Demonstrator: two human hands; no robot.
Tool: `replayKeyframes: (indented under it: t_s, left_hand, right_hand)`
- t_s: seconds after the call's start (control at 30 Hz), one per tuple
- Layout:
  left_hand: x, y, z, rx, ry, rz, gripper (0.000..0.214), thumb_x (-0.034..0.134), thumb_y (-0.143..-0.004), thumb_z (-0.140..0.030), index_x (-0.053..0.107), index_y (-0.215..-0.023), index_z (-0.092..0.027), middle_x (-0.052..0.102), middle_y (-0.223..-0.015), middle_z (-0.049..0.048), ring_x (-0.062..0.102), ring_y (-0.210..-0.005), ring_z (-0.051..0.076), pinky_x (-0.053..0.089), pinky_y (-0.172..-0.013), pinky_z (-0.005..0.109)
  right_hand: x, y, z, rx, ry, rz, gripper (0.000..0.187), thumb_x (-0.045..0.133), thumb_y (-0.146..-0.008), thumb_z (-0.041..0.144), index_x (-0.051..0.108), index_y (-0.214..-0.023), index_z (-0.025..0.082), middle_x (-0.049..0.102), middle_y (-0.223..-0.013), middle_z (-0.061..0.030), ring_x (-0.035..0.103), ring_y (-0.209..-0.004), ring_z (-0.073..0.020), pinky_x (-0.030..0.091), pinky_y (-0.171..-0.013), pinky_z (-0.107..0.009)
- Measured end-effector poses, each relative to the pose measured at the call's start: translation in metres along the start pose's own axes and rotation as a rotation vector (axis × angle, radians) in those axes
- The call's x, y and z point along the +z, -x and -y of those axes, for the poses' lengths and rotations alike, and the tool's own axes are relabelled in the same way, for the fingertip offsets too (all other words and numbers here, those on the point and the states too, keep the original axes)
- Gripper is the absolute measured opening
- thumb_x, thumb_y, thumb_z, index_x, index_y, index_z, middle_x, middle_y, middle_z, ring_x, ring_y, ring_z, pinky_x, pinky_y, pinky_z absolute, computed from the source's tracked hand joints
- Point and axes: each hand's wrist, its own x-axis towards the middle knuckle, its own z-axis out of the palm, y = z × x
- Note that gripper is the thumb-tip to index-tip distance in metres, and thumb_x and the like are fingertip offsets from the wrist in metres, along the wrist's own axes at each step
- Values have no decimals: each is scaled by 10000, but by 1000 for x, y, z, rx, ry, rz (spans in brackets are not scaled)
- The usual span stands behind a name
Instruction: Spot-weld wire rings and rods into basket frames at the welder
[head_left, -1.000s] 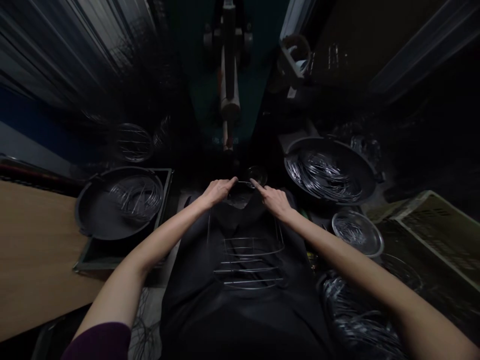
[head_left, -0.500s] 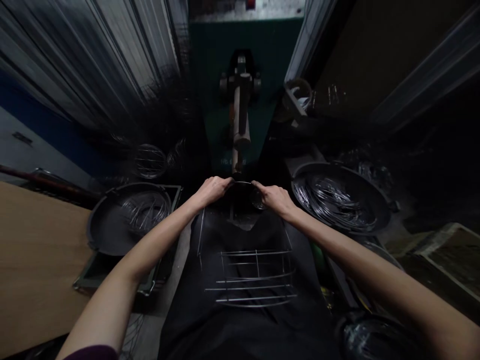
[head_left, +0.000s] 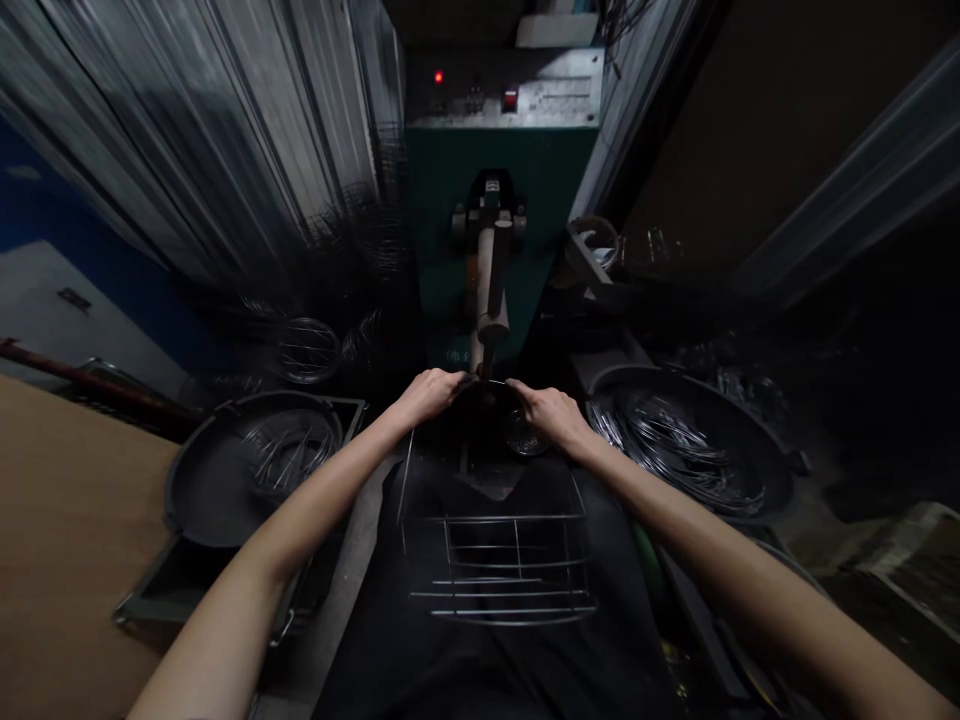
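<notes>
A wire rack point(head_left: 496, 562) of thin metal rods lies over my dark apron and reaches up to the machine. My left hand point(head_left: 429, 394) pinches its far left end. My right hand point(head_left: 550, 412) pinches the far right end. Both sets of fingers are closed on the wire, just under the tip of the machine's vertical arm point(head_left: 489, 300). The green machine point(head_left: 495, 160) stands straight ahead with red lights on its panel.
A dark pan point(head_left: 225, 470) with loose wire pieces sits on a tray at my left. A second pan point(head_left: 757, 455) full of wire rings is at my right. Finished wire pieces point(head_left: 307, 350) pile at the back left. A wooden tabletop point(head_left: 60, 520) is at far left.
The view has tilted upward, showing more of the machine and its panel. Both hands stay pinched on the rack's far end, which sits closer under the arm's tip.
</notes>
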Motion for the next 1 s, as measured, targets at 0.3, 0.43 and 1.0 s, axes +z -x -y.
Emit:
replayKeyframes:
  t_s: [0.3, 0.43, 1.0]
  left_hand:
    - [0, -3, -6, -9, -166, 7, 259, 380, -908, -218, 589, -1059, -232, 670, -891, 71, 631, -781, 200, 393, -622, 240]
    - [-1, -1, -15, -63, -254, 30, 298, 343, -929, -232, 547, -1147, -231, 662, -949, 93, 632, -795, 197, 412, -645, 247]
    - [-2, 17, 1, -153, -44, -15, 344, 332, -944, -402, 609, -1022, -214, 673, -825, 61, 623, -718, 174, 373, -606, 231]
  right_hand:
    - [2, -6, -4, -9, -19, -33, 455, 260, -944, 312, 336, -1391, 342, 666, -1015, -101, 649, -870, -243, 466, -692, -314]
    - [1, -5, -4, -3, -26, -29, 450, 234, -953, 362, 335, -1392, 348, 667, -1014, -95, 646, -879, -244, 466, -686, -310]
    - [0, -6, -4, -14, -178, -53, 445, 178, -954, 451, 483, -1237, 292, 659, -1000, -75, 633, -855, -215, 430, -662, -278]
